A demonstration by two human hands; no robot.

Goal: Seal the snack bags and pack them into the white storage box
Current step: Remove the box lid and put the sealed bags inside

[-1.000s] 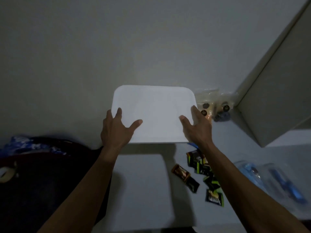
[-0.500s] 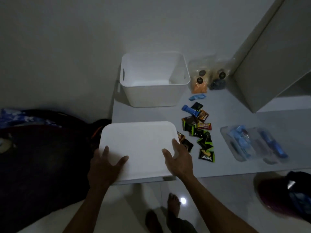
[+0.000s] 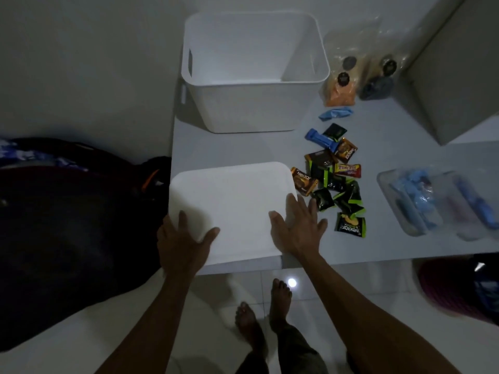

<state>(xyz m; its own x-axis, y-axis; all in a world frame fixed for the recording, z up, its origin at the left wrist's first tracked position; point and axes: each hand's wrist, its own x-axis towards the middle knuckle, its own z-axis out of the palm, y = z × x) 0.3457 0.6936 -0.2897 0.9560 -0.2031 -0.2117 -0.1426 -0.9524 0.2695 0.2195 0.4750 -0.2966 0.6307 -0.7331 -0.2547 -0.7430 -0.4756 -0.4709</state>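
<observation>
The white storage box (image 3: 251, 106) stands open at the back of the table, with nothing visible inside. Its flat white lid (image 3: 232, 195) lies at the table's front edge. My left hand (image 3: 183, 247) rests on the lid's near left corner, thumb on top. Fingers spread, my right hand (image 3: 299, 230) lies flat across the lid's right edge. Several small snack packets (image 3: 332, 184) are scattered just right of the lid. Two clear snack bags, one orange (image 3: 340, 87) and one dark (image 3: 378, 86), stand right of the box.
A clear tray (image 3: 432, 203) with blue items sits at the table's right end. A grey cabinet (image 3: 459, 76) rises at the back right. A dark bag (image 3: 67, 225) fills the floor to the left. My bare feet (image 3: 270, 314) stand below the table edge.
The lid, held up in both hands a second ago, has come down onto the table's front. The open box behind it is now in view.
</observation>
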